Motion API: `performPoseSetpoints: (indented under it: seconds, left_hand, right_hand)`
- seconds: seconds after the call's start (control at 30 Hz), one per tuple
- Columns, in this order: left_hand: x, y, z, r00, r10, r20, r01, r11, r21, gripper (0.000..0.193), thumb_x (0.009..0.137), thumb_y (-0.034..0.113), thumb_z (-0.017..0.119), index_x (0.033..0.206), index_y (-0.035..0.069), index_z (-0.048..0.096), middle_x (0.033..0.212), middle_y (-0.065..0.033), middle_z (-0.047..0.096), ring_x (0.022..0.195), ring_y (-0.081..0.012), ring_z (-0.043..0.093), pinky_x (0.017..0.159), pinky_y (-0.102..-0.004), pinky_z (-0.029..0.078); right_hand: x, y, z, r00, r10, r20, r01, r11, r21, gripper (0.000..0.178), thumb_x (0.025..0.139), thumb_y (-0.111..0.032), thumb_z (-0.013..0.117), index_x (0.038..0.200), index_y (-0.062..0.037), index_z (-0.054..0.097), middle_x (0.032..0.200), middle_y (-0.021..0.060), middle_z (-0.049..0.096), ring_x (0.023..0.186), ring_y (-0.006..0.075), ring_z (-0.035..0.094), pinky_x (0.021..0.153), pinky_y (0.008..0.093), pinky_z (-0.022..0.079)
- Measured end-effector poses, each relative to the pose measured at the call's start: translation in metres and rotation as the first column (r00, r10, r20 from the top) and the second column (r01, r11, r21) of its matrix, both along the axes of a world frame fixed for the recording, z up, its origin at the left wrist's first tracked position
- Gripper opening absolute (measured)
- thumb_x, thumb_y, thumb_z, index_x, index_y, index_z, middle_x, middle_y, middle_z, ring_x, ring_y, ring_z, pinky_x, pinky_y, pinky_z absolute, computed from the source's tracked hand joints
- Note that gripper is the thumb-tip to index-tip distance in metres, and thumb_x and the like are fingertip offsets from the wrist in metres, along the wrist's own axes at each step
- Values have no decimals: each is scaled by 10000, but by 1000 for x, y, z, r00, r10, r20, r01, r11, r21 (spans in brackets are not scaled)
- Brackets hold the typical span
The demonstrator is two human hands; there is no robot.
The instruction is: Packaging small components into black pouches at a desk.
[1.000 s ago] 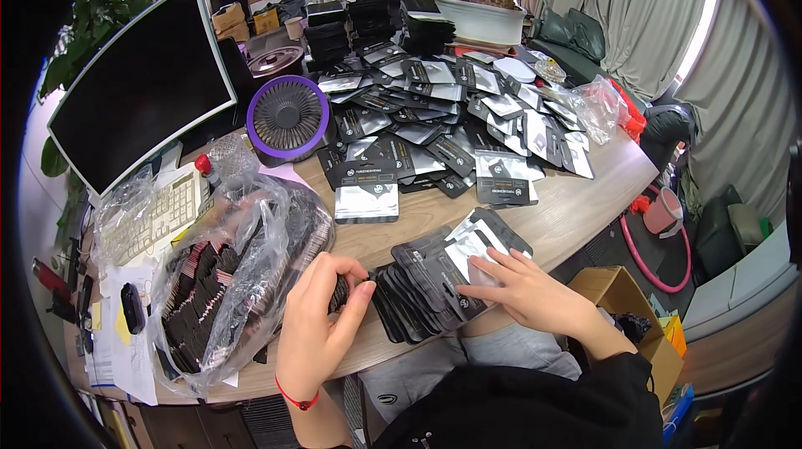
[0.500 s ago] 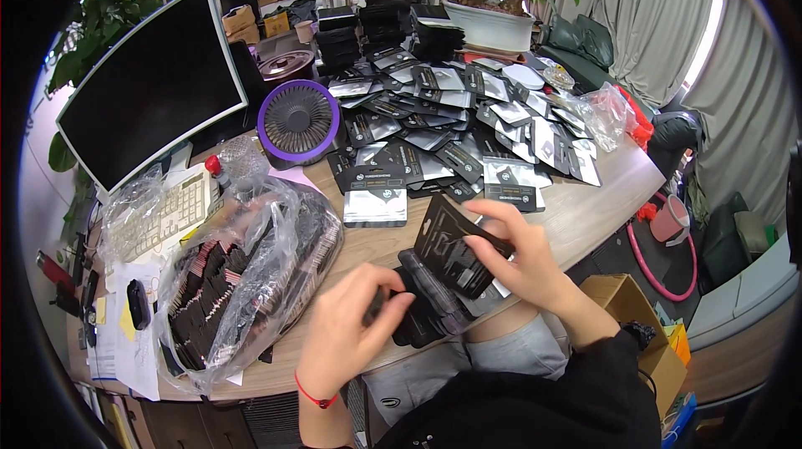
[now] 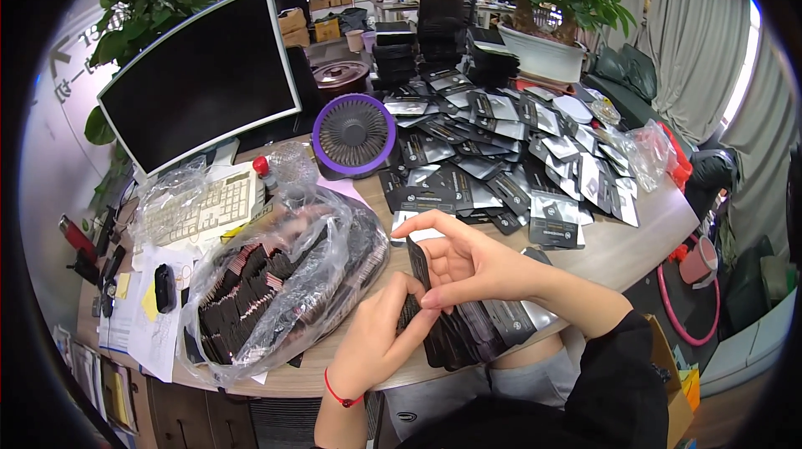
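Note:
In front of my lap, a black pouch (image 3: 417,262) is turned nearly edge-on between my hands. My right hand (image 3: 480,265) curves around it, thumb at the lower end and index finger at the top. My left hand (image 3: 383,330) is closed at its lower edge, thumb and index pinched together on a dark flat packet (image 3: 409,313); its details are mostly hidden. Below, several black pouches (image 3: 464,339) lie overlapping at the table's front edge. To the left, a clear plastic bag (image 3: 280,282) is filled with rows of thin dark packets (image 3: 242,303).
A heap of black-and-silver pouches (image 3: 493,144) covers the far middle, with tall pouch stacks (image 3: 401,60) behind. A purple fan (image 3: 354,135), a keyboard (image 3: 205,207) and a monitor (image 3: 200,81) stand left. A potted plant (image 3: 543,52) is at the back; a cardboard box (image 3: 664,357) sits lower right.
My right hand has moved left with the black pouch, which has turned from face-on to nearly edge-on. My hands now meet. The whole view has shifted, moving the desk rightward.

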State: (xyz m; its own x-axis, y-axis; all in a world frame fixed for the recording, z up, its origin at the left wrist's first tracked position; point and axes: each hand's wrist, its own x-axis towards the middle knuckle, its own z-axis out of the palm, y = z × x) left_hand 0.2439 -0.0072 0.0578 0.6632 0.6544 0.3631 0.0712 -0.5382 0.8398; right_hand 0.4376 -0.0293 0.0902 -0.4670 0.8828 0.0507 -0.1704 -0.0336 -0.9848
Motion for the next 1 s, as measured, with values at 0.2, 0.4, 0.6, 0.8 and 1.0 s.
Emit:
performPoseSetpoints:
  seconds: [0.2, 0.4, 0.6, 0.8, 1.0]
  left_hand:
    - [-3, 1, 1, 996, -84, -26, 84, 996, -23, 162, 911, 114, 551, 960, -13, 463, 877, -174, 592, 796, -318, 601, 708, -373, 463]
    - [-4, 7, -1, 987, -162, -18, 162, 987, -5, 166, 926, 128, 538, 971, -10, 456, 897, -177, 591, 797, -331, 590, 717, -371, 461]
    - [9, 1, -14, 989, 111, 102, -126, 981, 148, 155, 807, 92, 577, 844, -9, 465, 750, -161, 522, 644, -325, 530, 586, -370, 425]
    - [15, -4, -9, 912, 396, 111, -411, 876, 253, 176, 713, 92, 569, 708, -11, 426, 649, -143, 427, 552, -314, 456, 496, -376, 357]
    - [20, 10, -20, 921, 358, 152, -389, 848, 359, 154, 833, 87, 484, 738, -32, 458, 663, -170, 432, 562, -351, 466, 505, -394, 345]
  right_hand:
    - [2, 12, -6, 997, 69, -46, -70, 997, -22, 740, 763, 86, 691, 1368, -61, 292, 876, 30, 540, 711, 62, 533, 614, 203, 451]
    - [4, 13, -7, 987, 123, -107, -125, 992, -6, 752, 751, 102, 698, 1361, -61, 290, 831, 12, 497, 704, 52, 522, 626, 190, 440]
    - [0, 17, -8, 982, 162, -96, -159, 987, 38, 692, 791, 64, 680, 1339, -49, 273, 835, 9, 470, 717, 53, 483, 650, 186, 414]
    - [-18, 24, -14, 989, 49, 137, -92, 940, 328, 558, 854, -35, 649, 1266, -32, 273, 807, 11, 428, 739, 70, 414, 631, 203, 367]
    - [-8, 32, -16, 992, 53, 118, -81, 965, 251, 559, 865, -69, 648, 1276, -35, 271, 796, 15, 428, 743, 65, 415, 621, 201, 365]
